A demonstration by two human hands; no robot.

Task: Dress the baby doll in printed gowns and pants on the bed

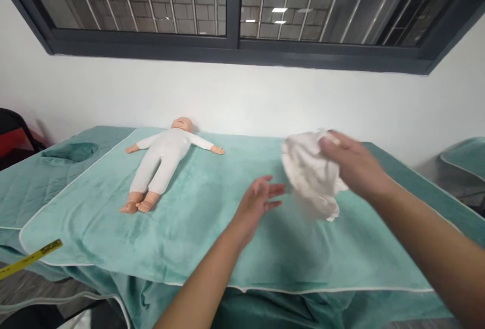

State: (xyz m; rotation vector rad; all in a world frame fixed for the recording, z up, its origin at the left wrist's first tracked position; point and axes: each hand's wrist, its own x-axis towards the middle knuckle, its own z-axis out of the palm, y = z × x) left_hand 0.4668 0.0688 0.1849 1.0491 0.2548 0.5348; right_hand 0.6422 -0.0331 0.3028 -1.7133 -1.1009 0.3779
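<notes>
Near the right of the bed, my right hand (350, 162) grips a crumpled white cloth (308, 172) by its upper right edge. The cloth hangs above the green cover and is blurred by motion; what kind of item it is cannot be told. Just left of it, my left hand (259, 200) is held over the cover with its fingers apart and nothing in them. A baby doll (168, 149) with a white body lies on its back on the left half of the green cover (227, 248), arms spread, head toward the wall.
A white wall (250, 96) rises behind the bed, with a dark-framed barred window (235, 51) above. At far left are a face hole (71, 152) in the bed, a black and red bag (15, 139) and a yellow strip (32, 258). Another green-covered surface (468, 154) stands at right.
</notes>
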